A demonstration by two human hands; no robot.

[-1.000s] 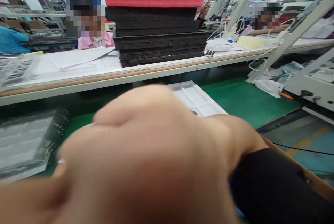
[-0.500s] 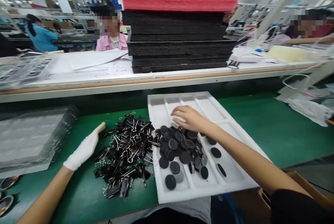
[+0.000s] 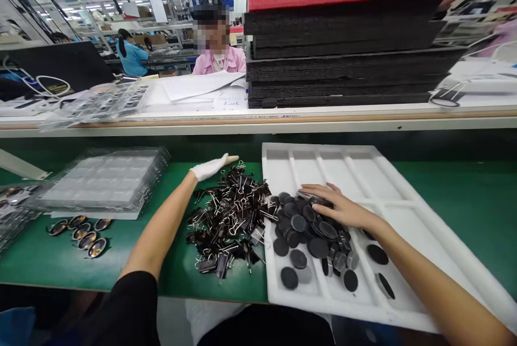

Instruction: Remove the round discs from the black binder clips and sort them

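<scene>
My left hand, in a white glove with bare fingertips, reaches to the far left edge of a heap of black binder clips. Its fingers are stretched out, and I see nothing held in them. My bare right hand lies palm down on the far side of a pile of round black discs, fingers extended and touching the pile. What is under the palm is hidden. The discs sit in a white foam tray with dividers; a few lie apart near its front.
Clear plastic trays are stacked at the left, with several round metal-rimmed pieces in front. A shelf crosses behind the bench, carrying tall black and red foam sheets and papers. A person in pink is beyond.
My view has swung left. My left hand has moved from the left side of the clip heap to its far edge. My right hand has come down onto the discs.
</scene>
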